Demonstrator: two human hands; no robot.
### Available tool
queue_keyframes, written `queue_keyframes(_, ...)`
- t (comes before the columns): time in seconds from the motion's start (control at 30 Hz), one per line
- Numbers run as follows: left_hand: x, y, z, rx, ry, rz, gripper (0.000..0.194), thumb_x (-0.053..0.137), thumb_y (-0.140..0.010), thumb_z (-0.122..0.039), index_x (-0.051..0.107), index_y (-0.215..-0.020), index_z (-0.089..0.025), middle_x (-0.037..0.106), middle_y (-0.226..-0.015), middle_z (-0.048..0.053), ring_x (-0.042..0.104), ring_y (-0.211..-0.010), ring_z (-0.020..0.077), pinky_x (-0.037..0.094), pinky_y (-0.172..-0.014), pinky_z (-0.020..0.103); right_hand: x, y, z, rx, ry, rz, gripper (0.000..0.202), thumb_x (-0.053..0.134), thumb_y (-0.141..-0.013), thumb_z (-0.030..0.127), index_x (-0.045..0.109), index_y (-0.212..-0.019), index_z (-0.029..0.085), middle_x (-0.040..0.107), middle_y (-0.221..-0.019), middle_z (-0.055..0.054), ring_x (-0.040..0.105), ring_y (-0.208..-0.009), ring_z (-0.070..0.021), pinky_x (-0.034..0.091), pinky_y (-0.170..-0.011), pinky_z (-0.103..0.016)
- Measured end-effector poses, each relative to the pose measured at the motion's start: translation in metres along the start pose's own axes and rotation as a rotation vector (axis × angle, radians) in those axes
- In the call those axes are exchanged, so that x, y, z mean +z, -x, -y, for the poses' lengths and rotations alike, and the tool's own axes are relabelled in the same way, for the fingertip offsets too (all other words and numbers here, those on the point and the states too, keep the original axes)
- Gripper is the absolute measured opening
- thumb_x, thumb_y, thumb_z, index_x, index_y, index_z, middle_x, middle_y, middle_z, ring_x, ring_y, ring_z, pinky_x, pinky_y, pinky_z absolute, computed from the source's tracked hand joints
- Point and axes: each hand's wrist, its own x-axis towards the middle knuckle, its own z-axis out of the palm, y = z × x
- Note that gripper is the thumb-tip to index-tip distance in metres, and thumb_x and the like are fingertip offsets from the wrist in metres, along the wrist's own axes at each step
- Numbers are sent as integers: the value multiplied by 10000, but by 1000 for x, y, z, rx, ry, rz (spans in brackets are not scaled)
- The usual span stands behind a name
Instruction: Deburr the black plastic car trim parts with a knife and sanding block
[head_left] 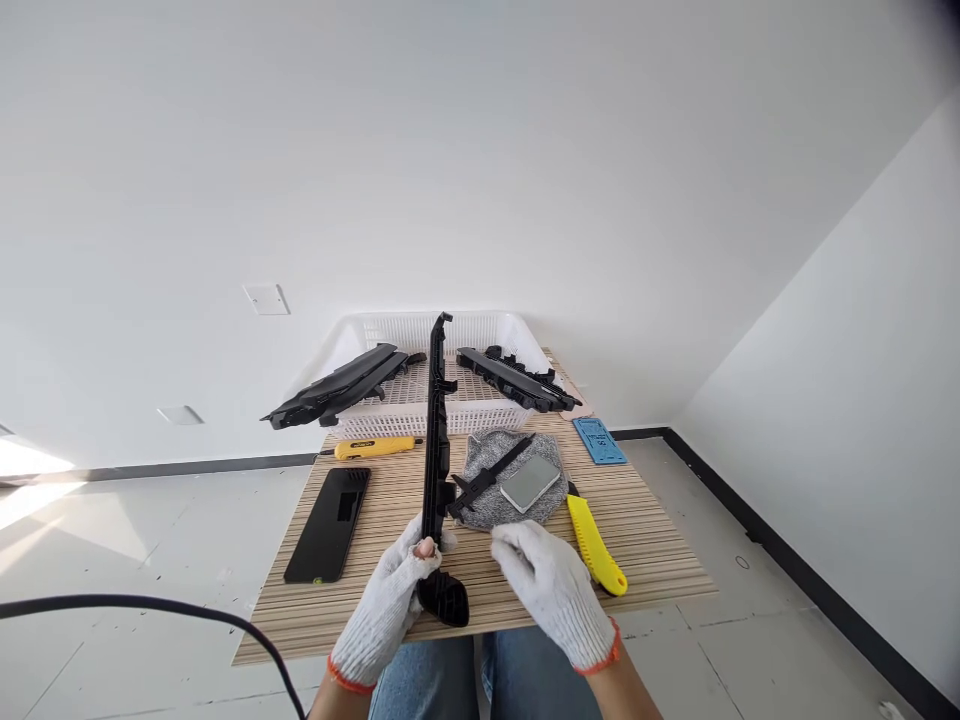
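My left hand (390, 598), in a white knit glove with a bare thumb tip, is wrapped round the lower part of a long black plastic part (436, 430), which stands up toward the basket. Its rounded foot hangs beside the palm. My right hand (546, 583), also gloved, is just right of the part, with fingers curled together; whether anything is between them is hidden. Beyond it, a black caliper (491, 476) and a grey-white flat block (530, 484) lie on a grey cloth (487, 448). A yellow utility knife (597, 545) rests right of my right hand.
A white basket (390, 414) at the table's back holds black parts on its left (341, 385) and right (517, 378). On the striped table (397, 510) lie a black phone (328, 525), a yellow tool (375, 448) and a blue card (599, 441). A black cable (150, 602) crosses lower left.
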Motion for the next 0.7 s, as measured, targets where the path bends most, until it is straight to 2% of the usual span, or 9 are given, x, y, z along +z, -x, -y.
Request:
queue_keyframes(0.1, 1, 1, -3, -4, -11, -6, 492, 777, -759, -560, 702, -1047, -168, 628, -877, 18, 240, -511, 42, 158, -443, 220, -26, -16, 19, -89, 55, 34, 228, 534, -982, 382, 732, -1001, 272, 749, -954, -35, 701, -790, -200, 516, -733, -330)
queue_keyframes(0.2, 2, 2, -5, 2, 0, -18, 498, 800, -744, -521, 706, -1081, -167, 640, -882, 17, 207, -481, 29, 127, -424, 233, -46, -45, 39, 1, 223, -49, 220, 537, -973, 332, 716, -1089, 278, 735, -1088, -54, 703, -902, -223, 511, -799, -348)
queue_keyframes(0.33, 0, 2, -2, 7, 48, -14, 589, 809, -721, -542, 694, -1166, -173, 615, -810, -8, 197, -464, 28, 124, -421, 226, -38, -54, 70, 91, 651, 164, 174, 603, -884, 234, 747, -975, 200, 726, -962, -135, 704, -847, -302, 465, -677, -359)
queue_keyframes(0.47, -2, 2, 3, 48, 125, -20, 615, 835, -682, -540, 692, -1157, -177, 579, -765, -16, 309, -524, 63, 231, -457, 207, -27, -14, 92, -179, 348, 493, 277, 737, -806, 406, 750, -1072, 328, 772, -976, -32, 726, -849, -277, 471, -642, -321)
queue_keyframes(0.5, -2, 2, 3, 61, 131, -21, 585, 833, -684, -535, 700, -1126, -176, 585, -776, -7, 339, -548, 75, 264, -475, 207, -31, -4, 92, -191, 245, 502, 309, 757, -799, 423, 749, -1103, 370, 780, -999, -2, 734, -869, -266, 493, -664, -317)
queue_keyframes(0.53, -3, 2, 4, 72, 127, -19, 553, 825, -692, -531, 706, -1099, -176, 597, -795, 4, 359, -567, 84, 289, -491, 210, -38, 4, 89, -151, 162, 407, 268, 769, -793, 427, 766, -1056, 376, 785, -982, 7, 738, -845, -255, 511, -675, -317)
queue_keyframes(0.6, -4, 3, 4, 78, 98, -12, 499, 796, -724, -535, 713, -1064, -181, 613, -835, 20, 362, -577, 92, 310, -506, 218, -53, 13, 75, -33, 17, 64, 305, 715, -861, 435, 747, -1151, 349, 775, -1090, -33, 734, -923, -248, 556, -780, -344)
queue_keyframes(0.67, -4, 4, 4, 74, 77, -7, 472, 772, -744, -544, 714, -1047, -187, 613, -862, 25, 346, -572, 93, 319, -510, 226, -61, 18, 53, 49, -40, -484, 364, 636, -915, 464, 721, -1219, 284, 763, -1102, -91, 715, -999, -283, 563, -869, -420)
queue_keyframes(0.7, -4, 4, 4, 74, 73, -5, 462, 775, -740, -544, 714, -1026, -187, 611, -872, 28, 350, -578, 96, 330, -519, 230, -58, 20, 42, 98, -24, -688, 394, 599, -939, 463, 699, -1260, 256, 749, -1147, -115, 698, -1059, -303, 553, -919, -464)
